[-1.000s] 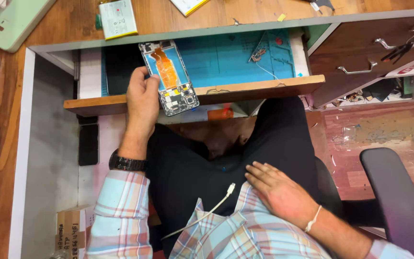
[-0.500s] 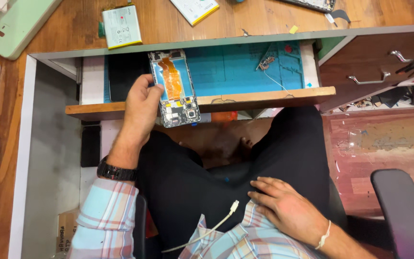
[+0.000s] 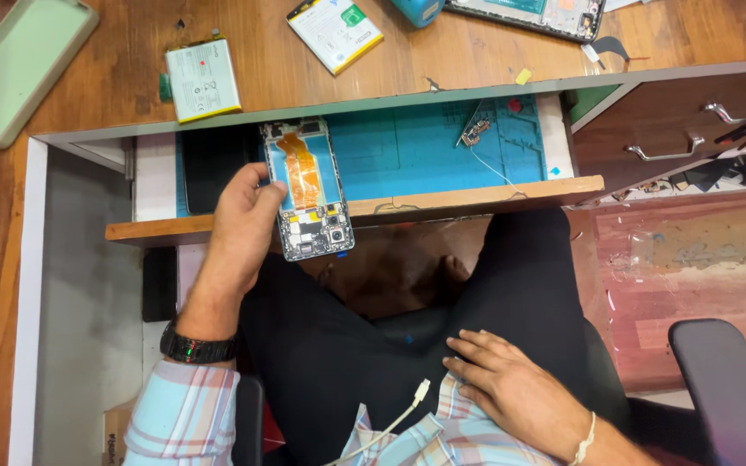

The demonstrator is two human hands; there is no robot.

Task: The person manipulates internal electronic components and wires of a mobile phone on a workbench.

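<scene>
The person's left hand (image 3: 248, 216) held an opened smartphone with its back cover off, orange flex cable and dark circuit board exposed (image 3: 307, 190), fingers and thumb closed around its left edge. The phone lay tilted across the front lip of a pulled-out wooden drawer lined with a blue work mat (image 3: 407, 147), its lower end hanging past the lip over the lap. Compared with a second before, the hand and phone sat lower and nearer the body, the phone drawn a little further out over the drawer's edge; the grip looked unchanged, which suggested the phone was being brought out of the drawer rather than set down in it.

The right hand (image 3: 511, 384) rested flat and loosely spread on the lap, holding nothing, much as it had a moment earlier. Just to its left a white charging cable with a bare plug (image 3: 416, 397) trailed across the checked shirt. Beyond the left hand, on the brown wooden desktop, lay two flat white phone batteries (image 3: 203, 79) and a pale green phone case (image 3: 19, 65). A small loose part with a thin wire (image 3: 475, 131) sat on the mat, well to the right of the phone.
</scene>
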